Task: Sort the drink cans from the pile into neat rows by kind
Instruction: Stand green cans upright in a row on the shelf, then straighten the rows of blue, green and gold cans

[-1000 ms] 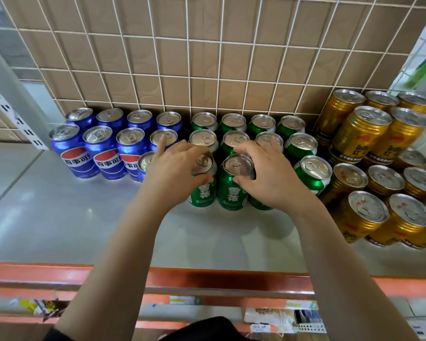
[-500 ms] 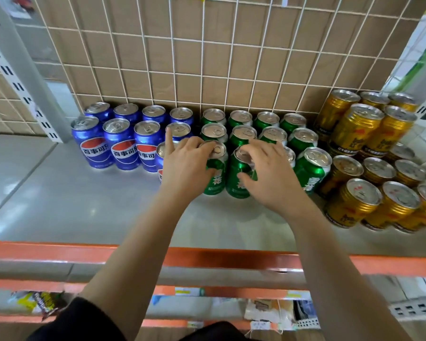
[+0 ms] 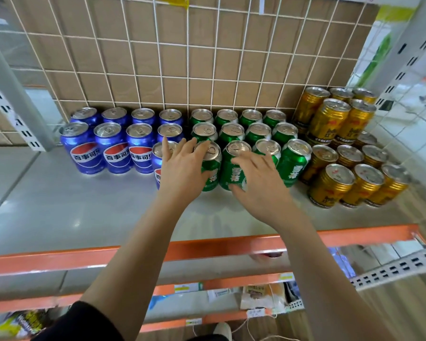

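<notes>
Item: green drink cans (image 3: 233, 131), aluminium, silver pull-tab tops, white lettering on the side. They stand in three rows on the shelf (image 3: 71, 205), between the blue Pepsi cans (image 3: 86, 153) and the gold cans (image 3: 330, 183). We judge them full: fairly heavy, stiff-walled yet dentable, smooth and apt to slip, best taken round the mid-body rather than the rim. Left hand (image 3: 182, 168): fingers almost straight, laid across a front blue can (image 3: 157, 163) and the leftmost front green can (image 3: 212, 168), pressing, not clasping. Right hand (image 3: 258, 180): thumb and fingers loosely curled round the next green can (image 3: 228, 172). The front blue row holds one can only — we judge the sorting nearly complete.
</notes>
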`<act>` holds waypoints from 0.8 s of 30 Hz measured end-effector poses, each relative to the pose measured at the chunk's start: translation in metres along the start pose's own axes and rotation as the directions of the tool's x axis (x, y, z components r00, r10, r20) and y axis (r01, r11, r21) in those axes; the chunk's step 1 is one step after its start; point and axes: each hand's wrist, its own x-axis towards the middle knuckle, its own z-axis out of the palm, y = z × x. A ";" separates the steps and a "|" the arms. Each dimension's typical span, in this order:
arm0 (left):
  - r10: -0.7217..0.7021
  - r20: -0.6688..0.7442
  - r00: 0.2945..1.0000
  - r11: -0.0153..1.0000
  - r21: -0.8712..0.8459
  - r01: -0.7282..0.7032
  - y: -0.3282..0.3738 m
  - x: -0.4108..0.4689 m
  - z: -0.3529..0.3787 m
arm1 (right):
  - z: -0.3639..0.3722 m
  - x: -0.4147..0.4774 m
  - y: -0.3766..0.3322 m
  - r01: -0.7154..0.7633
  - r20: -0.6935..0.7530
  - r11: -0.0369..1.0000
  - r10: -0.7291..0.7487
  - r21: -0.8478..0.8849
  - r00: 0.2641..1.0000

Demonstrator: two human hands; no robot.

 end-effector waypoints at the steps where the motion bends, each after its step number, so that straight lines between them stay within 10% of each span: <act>1: 0.001 0.002 1.000 1.000 -0.010 -0.001 0.000 -0.002 -0.001 | 0.001 -0.001 -0.002 0.001 0.003 1.000 -0.001 0.003 1.000; 12: -0.246 -0.037 0.969 0.968 -0.063 0.243 -0.071 -0.084 -0.032 | 0.036 -0.002 -0.089 0.163 0.059 0.984 -0.167 0.070 0.984; 24: -0.713 -0.017 0.701 0.698 -0.106 0.708 -0.227 -0.262 -0.090 | 0.108 -0.010 -0.270 0.451 0.171 0.885 -0.465 0.117 0.868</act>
